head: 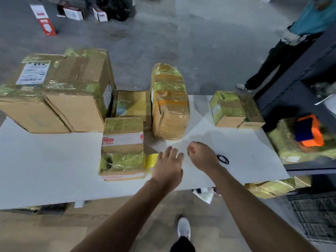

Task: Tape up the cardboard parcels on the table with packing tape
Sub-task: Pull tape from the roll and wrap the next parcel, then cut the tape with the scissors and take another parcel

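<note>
Across the worktop stand several parcels, nearly all already banded in yellowish tape, so the job looks mostly done. The near box still shows bare cardboard and seems next. Every parcel is closed, its contents hidden. The tape roll lies just right of that box, partly behind the left hand, whose fingers are straight. The right hand is curled; I cannot tell whether it pinches anything.
</note>
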`<action>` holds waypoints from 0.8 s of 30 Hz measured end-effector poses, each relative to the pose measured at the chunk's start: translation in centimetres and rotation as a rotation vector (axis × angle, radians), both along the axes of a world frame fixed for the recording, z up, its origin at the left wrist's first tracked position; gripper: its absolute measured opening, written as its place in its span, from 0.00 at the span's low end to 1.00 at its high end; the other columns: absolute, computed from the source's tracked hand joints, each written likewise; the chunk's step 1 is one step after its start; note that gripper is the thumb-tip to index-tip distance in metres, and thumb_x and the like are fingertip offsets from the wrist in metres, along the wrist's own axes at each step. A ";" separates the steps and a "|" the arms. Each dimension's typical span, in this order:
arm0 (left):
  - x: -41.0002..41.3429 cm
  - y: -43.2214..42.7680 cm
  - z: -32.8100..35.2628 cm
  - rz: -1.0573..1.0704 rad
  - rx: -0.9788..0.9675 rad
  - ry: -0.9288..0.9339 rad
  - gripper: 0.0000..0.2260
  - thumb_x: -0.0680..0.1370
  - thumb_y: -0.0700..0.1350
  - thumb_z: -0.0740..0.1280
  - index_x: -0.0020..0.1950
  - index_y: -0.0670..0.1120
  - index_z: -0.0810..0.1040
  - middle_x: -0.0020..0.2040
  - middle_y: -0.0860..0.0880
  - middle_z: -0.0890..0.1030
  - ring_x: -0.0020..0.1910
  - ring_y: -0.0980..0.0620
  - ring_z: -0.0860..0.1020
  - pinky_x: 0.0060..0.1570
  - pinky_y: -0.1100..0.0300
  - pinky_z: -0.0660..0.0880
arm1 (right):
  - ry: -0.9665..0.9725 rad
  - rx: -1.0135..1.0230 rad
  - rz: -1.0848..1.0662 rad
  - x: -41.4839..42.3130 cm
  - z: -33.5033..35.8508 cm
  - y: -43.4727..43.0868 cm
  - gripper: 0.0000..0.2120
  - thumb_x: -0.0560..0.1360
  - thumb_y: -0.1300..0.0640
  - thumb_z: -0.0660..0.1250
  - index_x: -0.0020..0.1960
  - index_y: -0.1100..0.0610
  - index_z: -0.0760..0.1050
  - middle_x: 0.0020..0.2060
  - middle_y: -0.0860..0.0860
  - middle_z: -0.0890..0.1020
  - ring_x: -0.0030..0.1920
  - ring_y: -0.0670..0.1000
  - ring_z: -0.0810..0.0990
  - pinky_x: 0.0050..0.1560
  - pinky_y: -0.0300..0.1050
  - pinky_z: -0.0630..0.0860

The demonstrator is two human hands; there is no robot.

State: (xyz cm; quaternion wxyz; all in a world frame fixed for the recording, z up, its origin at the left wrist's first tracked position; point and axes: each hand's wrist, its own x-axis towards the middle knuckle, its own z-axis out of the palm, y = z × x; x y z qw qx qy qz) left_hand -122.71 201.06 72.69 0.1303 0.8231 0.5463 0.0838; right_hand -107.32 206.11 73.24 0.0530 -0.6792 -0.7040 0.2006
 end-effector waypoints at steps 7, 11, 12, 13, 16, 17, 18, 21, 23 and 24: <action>9.0 1.5 0.0 0.152 -0.143 -0.206 0.19 0.69 0.40 0.60 0.58 0.41 0.79 0.53 0.41 0.79 0.55 0.39 0.77 0.48 0.48 0.76 | -0.114 -0.087 0.031 9.3 -3.1 1.5 0.10 0.80 0.57 0.56 0.51 0.56 0.76 0.44 0.51 0.76 0.48 0.55 0.77 0.42 0.45 0.70; 12.8 2.6 -0.3 0.244 -0.243 -0.168 0.21 0.77 0.41 0.60 0.70 0.45 0.70 0.67 0.46 0.72 0.67 0.45 0.68 0.64 0.53 0.65 | -0.210 -0.131 0.091 12.9 -4.7 2.6 0.11 0.79 0.56 0.60 0.57 0.56 0.76 0.50 0.54 0.77 0.54 0.57 0.77 0.47 0.47 0.75; 13.5 2.7 -0.6 0.266 -0.252 -0.175 0.21 0.77 0.41 0.60 0.70 0.46 0.70 0.67 0.46 0.72 0.67 0.45 0.68 0.64 0.54 0.65 | -0.240 -0.154 0.092 13.5 -5.1 2.7 0.12 0.78 0.55 0.60 0.60 0.55 0.75 0.53 0.54 0.77 0.56 0.57 0.76 0.50 0.48 0.76; 14.1 2.9 -0.8 0.283 -0.256 -0.184 0.21 0.77 0.40 0.60 0.71 0.46 0.70 0.68 0.45 0.72 0.67 0.45 0.68 0.64 0.54 0.65 | -0.275 -0.186 0.093 14.0 -5.4 2.8 0.15 0.78 0.53 0.62 0.63 0.54 0.73 0.55 0.54 0.76 0.57 0.57 0.76 0.52 0.48 0.75; 15.3 2.9 -1.3 0.323 -0.297 -0.189 0.21 0.77 0.40 0.60 0.71 0.45 0.70 0.68 0.44 0.72 0.67 0.44 0.68 0.65 0.53 0.67 | -0.368 -0.255 0.131 15.2 -6.8 2.5 0.21 0.79 0.46 0.64 0.67 0.54 0.67 0.57 0.55 0.75 0.59 0.56 0.75 0.52 0.49 0.74; 15.4 2.8 -1.3 0.337 -0.297 -0.182 0.21 0.77 0.40 0.59 0.70 0.45 0.70 0.67 0.44 0.73 0.66 0.44 0.69 0.64 0.52 0.68 | -0.379 -0.240 0.144 15.5 -7.2 2.4 0.21 0.79 0.46 0.64 0.67 0.54 0.66 0.57 0.54 0.75 0.59 0.56 0.75 0.51 0.48 0.73; 15.5 2.8 -1.4 0.350 -0.288 -0.186 0.20 0.77 0.40 0.59 0.70 0.45 0.70 0.66 0.45 0.73 0.65 0.44 0.69 0.63 0.53 0.68 | -0.390 -0.216 0.156 15.7 -7.5 2.5 0.21 0.79 0.47 0.64 0.68 0.54 0.65 0.57 0.54 0.75 0.59 0.55 0.75 0.50 0.47 0.73; 15.0 2.3 -1.4 0.413 -0.199 -0.245 0.18 0.77 0.39 0.60 0.66 0.44 0.74 0.61 0.45 0.76 0.60 0.44 0.73 0.57 0.52 0.72 | -0.378 -0.221 0.212 15.3 -8.0 3.1 0.18 0.80 0.52 0.63 0.67 0.56 0.66 0.57 0.54 0.77 0.57 0.55 0.77 0.47 0.47 0.71; 14.0 2.0 -1.1 0.483 -0.087 -0.292 0.15 0.74 0.38 0.61 0.59 0.43 0.79 0.53 0.44 0.80 0.53 0.42 0.77 0.47 0.51 0.75 | -0.299 -0.238 0.264 14.6 -7.9 3.6 0.19 0.80 0.53 0.62 0.69 0.56 0.67 0.54 0.55 0.80 0.52 0.56 0.80 0.43 0.45 0.70; 13.4 1.9 -1.2 0.532 -0.026 -0.324 0.14 0.72 0.38 0.61 0.54 0.42 0.80 0.48 0.44 0.80 0.48 0.41 0.78 0.42 0.52 0.76 | -0.248 -0.238 0.316 14.2 -7.8 3.8 0.21 0.80 0.53 0.62 0.71 0.55 0.66 0.52 0.54 0.81 0.48 0.57 0.80 0.42 0.44 0.69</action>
